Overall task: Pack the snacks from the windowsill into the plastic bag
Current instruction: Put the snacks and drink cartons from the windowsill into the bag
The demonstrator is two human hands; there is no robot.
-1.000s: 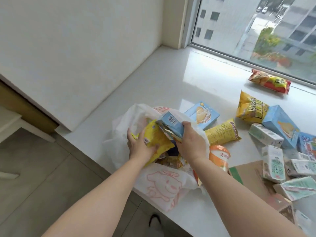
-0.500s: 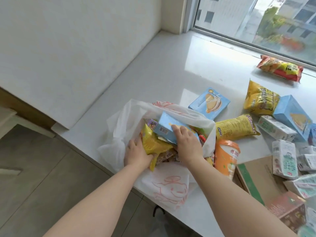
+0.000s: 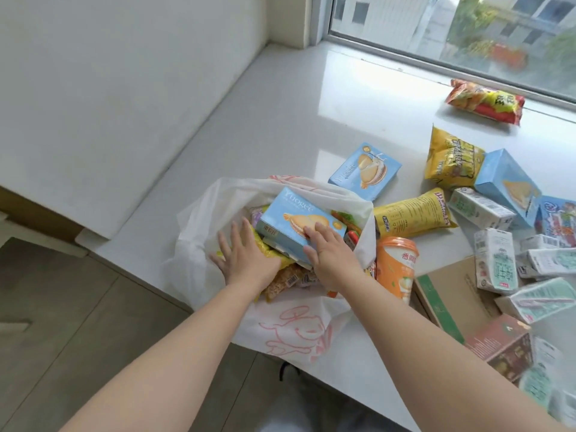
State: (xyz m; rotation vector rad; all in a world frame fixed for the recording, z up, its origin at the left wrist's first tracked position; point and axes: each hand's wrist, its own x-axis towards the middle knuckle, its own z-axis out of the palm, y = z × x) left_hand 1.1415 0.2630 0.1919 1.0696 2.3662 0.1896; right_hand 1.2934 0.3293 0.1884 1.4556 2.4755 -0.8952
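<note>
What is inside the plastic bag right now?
On top in the plastic bag lies a blue biscuit box under the right hand; the left hand presses a yellow packet. Deeper contents are covered.

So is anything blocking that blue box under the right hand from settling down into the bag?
Yes. The blue box lies tilted on top of snacks already piled in the plastic bag, including a yellow packet under the left hand. The right hand presses on it.
</note>
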